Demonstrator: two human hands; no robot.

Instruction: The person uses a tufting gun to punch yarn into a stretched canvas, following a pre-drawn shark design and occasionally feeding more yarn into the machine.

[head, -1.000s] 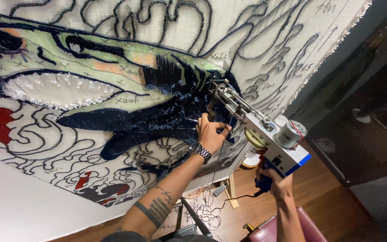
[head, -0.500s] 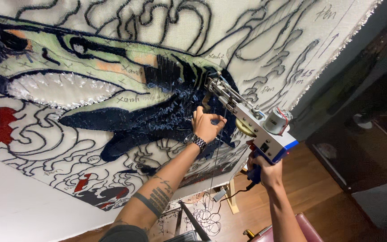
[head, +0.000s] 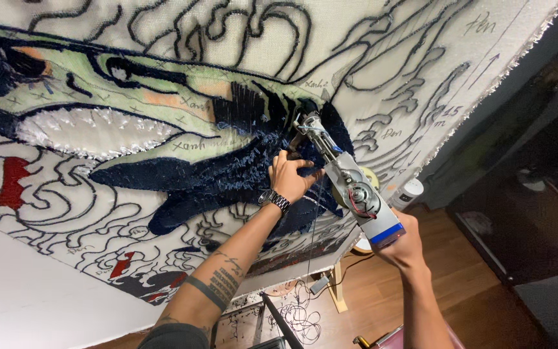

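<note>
- I see my left hand (head: 290, 178) at the centre of the frame, fingers curled around the front part of the tufting gun (head: 347, 184), pressed close to the dark blue pile.
- A metal-band wristwatch (head: 274, 200) sits on that wrist, and the forearm below it, running toward the lower left of the frame, carries dark tattoo bands.
- My right hand (head: 403, 244) is right of centre and lower, closed around the rear grip of the tufting gun, just under its blue-edged back plate; the fingers themselves are mostly hidden behind the tool.
- The tufting gun lies on a slant from the lower right up to the centre, its needle end touching the stretched backing cloth (head: 240, 39), its exposed wheel and red wiring facing me.
- The backing cloth fills the upper two thirds of the frame, white, covered with black outline drawing and handwritten marks.
- A tufted dark blue area (head: 182, 178) spreads from centre to left of centre, right where the needle end meets the cloth.
- Above it, in the upper left, is a pale green tufted patch (head: 79, 84) with a white fringed band (head: 92, 132) beneath.
- A small red tufted spot (head: 11, 181) shows at the far left edge.
- A white yarn cone (head: 408, 192) stands just right of the gun.
- Wooden floor (head: 473, 291) shows in the lower right, with loose cables at the bottom centre.
</note>
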